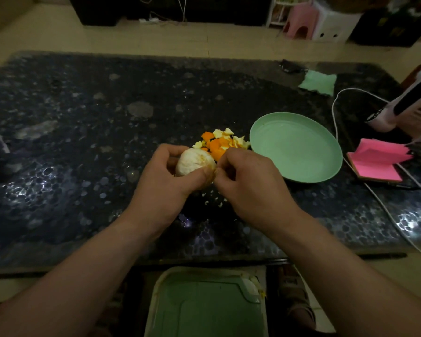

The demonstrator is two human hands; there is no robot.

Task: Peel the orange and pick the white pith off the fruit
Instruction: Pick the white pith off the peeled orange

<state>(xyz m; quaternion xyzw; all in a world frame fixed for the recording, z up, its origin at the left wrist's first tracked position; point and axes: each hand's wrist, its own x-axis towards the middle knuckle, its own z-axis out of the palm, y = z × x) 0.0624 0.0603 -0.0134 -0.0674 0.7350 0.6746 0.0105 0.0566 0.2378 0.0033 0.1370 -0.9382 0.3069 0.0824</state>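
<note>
Nearest us, a green bin [204,305] sits below the table [83,142] edge. White crumbs [214,200] already lie on the tabletop under our wrists, so more scraps may scatter there and miss the bin.

At the orange [192,160], held just above the table and now mostly bare of rind, the danger is tearing. If we pinch too deep or pull too hard, a segment's skin may split and leak juice. If our left hand [165,176] squeezes while bracing, it could crush the fruit.

That hand grips the orange from the left, thumb across its near side and fingers curled behind. Our right hand [248,181] comes in from the right, thumb and forefinger nipping what we judge to be a shred of pith [214,171] at the fruit's right edge.

Just beyond lies the peel pile [219,142], and beside it a green plate [297,147].
</note>
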